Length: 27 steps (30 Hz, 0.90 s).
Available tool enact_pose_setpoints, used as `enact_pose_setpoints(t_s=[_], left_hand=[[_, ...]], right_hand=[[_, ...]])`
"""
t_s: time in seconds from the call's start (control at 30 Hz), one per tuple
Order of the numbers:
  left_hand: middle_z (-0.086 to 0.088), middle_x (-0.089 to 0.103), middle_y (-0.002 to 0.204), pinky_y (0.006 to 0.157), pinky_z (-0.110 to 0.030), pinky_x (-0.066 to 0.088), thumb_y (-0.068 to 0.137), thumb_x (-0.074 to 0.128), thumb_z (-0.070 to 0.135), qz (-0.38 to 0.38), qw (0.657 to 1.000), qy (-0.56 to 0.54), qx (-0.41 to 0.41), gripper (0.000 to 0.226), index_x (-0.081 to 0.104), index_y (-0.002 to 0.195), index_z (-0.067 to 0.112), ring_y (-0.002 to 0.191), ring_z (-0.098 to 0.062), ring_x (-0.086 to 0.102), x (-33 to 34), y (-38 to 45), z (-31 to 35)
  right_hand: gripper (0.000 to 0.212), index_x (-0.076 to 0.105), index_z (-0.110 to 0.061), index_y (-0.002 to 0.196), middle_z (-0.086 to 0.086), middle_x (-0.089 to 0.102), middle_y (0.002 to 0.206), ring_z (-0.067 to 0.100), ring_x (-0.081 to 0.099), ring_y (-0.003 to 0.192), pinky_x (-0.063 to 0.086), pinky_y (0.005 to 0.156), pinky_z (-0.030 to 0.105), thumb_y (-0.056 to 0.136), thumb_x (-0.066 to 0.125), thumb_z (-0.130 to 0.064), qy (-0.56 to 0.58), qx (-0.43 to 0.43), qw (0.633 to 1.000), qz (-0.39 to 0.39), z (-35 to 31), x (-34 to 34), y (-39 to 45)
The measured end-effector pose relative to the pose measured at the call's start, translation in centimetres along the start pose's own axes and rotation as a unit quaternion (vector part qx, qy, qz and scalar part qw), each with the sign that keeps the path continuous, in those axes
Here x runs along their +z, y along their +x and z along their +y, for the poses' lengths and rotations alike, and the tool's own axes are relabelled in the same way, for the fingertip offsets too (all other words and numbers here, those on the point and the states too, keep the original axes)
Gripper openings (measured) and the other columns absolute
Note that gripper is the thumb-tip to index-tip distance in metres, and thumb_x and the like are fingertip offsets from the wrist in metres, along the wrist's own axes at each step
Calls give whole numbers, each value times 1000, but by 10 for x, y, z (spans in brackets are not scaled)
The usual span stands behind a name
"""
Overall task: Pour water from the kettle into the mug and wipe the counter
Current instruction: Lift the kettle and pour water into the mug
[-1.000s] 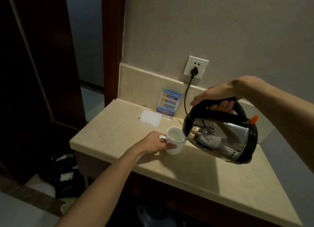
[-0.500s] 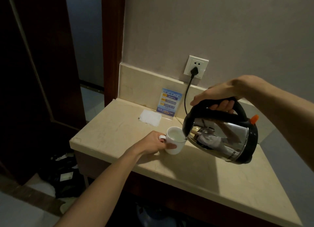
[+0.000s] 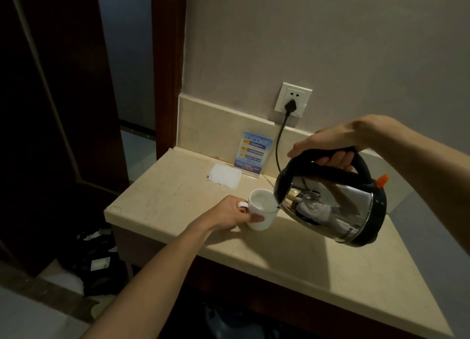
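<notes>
A white mug (image 3: 262,211) stands on the beige stone counter (image 3: 292,260), with liquid visible inside. My left hand (image 3: 229,213) grips it by the handle and side. My right hand (image 3: 330,143) holds the black handle of a shiny steel kettle (image 3: 338,206). The kettle is lifted off the counter and tilted left, its spout right over the mug's rim. A white folded cloth or napkin (image 3: 225,175) lies flat near the back wall, left of the mug.
A blue sign card (image 3: 254,153) stands against the backsplash. A black cord (image 3: 278,145) runs down from the wall socket (image 3: 292,99) behind the kettle. A dark wooden door (image 3: 58,110) and floor clutter (image 3: 94,262) lie left of the counter edge.
</notes>
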State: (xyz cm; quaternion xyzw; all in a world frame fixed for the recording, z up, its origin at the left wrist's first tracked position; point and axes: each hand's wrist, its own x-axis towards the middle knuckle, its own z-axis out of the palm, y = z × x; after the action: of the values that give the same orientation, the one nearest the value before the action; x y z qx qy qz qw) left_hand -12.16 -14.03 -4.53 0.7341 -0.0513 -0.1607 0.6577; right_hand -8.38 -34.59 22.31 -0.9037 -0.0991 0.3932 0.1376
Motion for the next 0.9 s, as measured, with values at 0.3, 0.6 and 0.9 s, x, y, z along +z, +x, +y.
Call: enact_pose_setpoints(t_s=[0.3,0.6,0.9], left_hand=[[-12,82,104,90,-46,59,75,92,41,14,999,32,10,43,83,107,12,91,-28,73,-1,-5,5],[-8,83,108,103,-60,56,67,95,43,-2,1000,5,11,57,82,114,14,110,-34,74,-1,-4,6],[-6,83,109,101,-54,59,77,93,27,2,1000,-7,-7,42,81,115,13,110,-33,73,4,-7,12]], right_hand=[[46,66,-15,83,9,58,84,24,51,68,44,61,33,85,68,-60,58,36,994,83,26,-12,2],[58,49,-21,60,2,36,56,14,31,46,29,49,24,97,43,-66,82,-14,996,42,65,3,-13],[58,47,-20,61,3,33,58,17,28,48,28,48,26,97,45,-66,161,-80,981,72,111,24,-16]])
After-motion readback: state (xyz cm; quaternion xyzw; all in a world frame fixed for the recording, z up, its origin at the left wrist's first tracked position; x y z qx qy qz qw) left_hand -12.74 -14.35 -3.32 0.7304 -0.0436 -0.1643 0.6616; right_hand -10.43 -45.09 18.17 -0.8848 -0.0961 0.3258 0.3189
